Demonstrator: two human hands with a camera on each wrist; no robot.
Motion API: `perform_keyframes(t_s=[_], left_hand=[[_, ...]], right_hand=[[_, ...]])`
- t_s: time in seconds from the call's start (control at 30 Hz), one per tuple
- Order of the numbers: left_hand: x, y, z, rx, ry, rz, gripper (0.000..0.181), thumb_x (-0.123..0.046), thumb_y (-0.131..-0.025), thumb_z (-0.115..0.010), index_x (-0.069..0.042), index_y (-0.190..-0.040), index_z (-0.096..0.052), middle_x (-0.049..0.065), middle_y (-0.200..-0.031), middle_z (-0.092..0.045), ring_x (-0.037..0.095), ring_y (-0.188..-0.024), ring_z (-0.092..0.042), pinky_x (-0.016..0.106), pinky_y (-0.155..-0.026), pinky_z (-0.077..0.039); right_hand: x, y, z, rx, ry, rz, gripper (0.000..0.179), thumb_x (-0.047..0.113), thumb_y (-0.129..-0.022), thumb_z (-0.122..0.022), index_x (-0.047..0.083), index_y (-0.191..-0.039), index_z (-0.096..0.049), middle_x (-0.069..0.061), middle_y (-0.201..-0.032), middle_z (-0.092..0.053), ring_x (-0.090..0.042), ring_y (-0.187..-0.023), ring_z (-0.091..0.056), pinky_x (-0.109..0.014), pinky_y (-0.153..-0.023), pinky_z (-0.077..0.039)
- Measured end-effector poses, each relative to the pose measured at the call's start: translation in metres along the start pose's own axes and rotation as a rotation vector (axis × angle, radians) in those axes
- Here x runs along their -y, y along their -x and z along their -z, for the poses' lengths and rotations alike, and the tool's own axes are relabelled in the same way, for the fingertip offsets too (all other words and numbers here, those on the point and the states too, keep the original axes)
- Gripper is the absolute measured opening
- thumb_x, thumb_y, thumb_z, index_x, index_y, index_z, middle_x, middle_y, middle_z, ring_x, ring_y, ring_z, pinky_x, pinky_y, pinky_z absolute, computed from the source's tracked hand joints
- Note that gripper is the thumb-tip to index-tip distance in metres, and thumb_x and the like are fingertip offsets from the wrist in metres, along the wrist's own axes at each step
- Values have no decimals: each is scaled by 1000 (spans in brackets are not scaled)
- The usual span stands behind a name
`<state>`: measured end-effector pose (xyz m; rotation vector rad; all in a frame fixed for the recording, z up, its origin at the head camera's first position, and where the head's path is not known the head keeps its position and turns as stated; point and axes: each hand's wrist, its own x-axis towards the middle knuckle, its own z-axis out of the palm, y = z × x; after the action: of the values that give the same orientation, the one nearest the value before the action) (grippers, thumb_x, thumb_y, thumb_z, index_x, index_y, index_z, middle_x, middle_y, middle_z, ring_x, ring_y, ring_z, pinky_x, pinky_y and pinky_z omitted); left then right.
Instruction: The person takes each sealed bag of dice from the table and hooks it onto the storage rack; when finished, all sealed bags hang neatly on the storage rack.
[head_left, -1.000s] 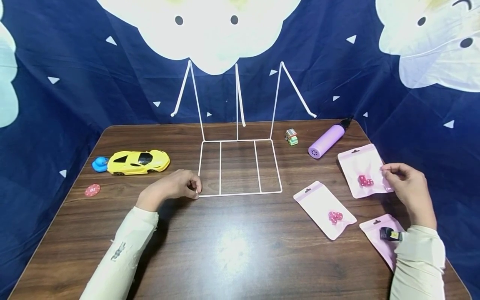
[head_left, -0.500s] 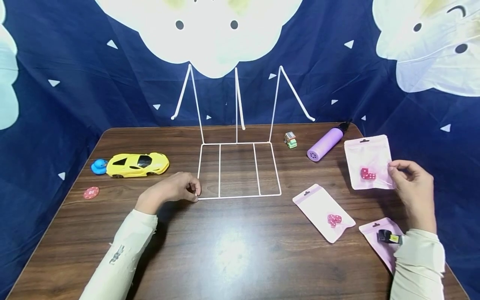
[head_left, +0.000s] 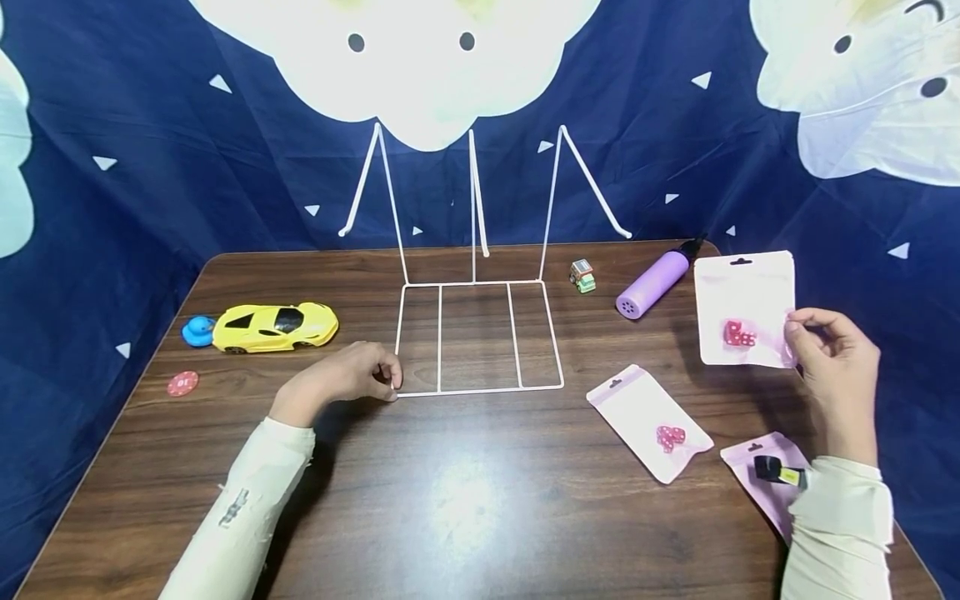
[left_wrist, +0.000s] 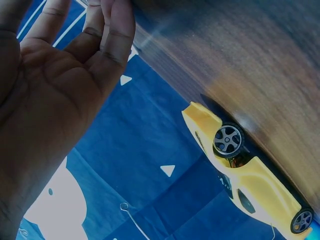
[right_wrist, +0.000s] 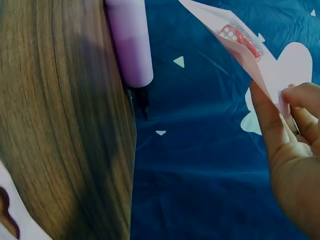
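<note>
At the table's right side, my right hand (head_left: 842, 371) pinches the lower right edge of a pink zip bag (head_left: 738, 292) between thumb and fingers, above the tabletop. Red dice (right_wrist: 240, 40) show through its clear front. My left hand (head_left: 348, 375) holds the front left corner of a white wire rack (head_left: 480, 391) with thumb and bent fingers. Three hooked arms rise from the rack's back. A second pink bag (head_left: 633, 404) with red dice lies flat between rack and right arm. Under the right wrist lies another pink bag (head_left: 757, 483), partly hidden by the sleeve.
Left of the rack stand a yellow toy car (head_left: 276, 327) and a blue rubber duck (head_left: 198, 331), with a red poker chip (head_left: 182, 383) before them. A small toy truck (head_left: 582, 276) and a purple hand pump (head_left: 652, 285) lie at the back right.
My right hand has lifted the dice bag off the table, up and slightly right, and it now hangs more upright. The left hand stays at the rack's corner.
</note>
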<state>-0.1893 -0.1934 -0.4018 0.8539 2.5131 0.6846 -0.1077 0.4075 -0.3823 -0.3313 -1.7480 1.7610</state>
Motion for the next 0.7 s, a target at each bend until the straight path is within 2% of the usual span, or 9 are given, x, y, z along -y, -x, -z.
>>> perform_keyframes(t_s=[0.17,0.27,0.47,0.7], left_hand=[[-1,0,0,2,2,6,19,-5,-85,-88,-14,-82,-72,-6,-82,-65,12,-81,-57,34,-77,-48],[-1,-1,2,-4,1,6,19,-6,-85,-88,-15,-82,-72,-6,-83,-65,12,-81,-57,34,-77,-48],[0,-1,3,-10,-4,4,19,-5,-85,-88,-14,-83,-72,-6,-83,-66,13,-80,-57,34,-77,-49],[0,1,-1,-2,9,7,19,-5,-85,-88,-14,-82,-72,-6,-83,-66,12,-80,-57,34,-77,-49]], right_hand=[[1,3,-2,16,21,34,16,-14,-93,-71,-5,-105,-79,1,-76,-68,-6,-51,-44,-17,-46,-29],[3,2,-5,16,-39,75,16,-16,-93,-70,-9,-105,-77,0,-76,-69,-7,-51,-45,-16,-45,-29],[9,0,-9,1,-177,152,15,-20,-92,-69,-18,-107,-73,-6,-86,-75,-7,-52,-49,-13,-48,-37],[14,8,-10,-59,-214,161,19,-20,-90,-72,-19,-109,-72,-7,-76,-67,-10,-45,-33,-14,-44,-30]])
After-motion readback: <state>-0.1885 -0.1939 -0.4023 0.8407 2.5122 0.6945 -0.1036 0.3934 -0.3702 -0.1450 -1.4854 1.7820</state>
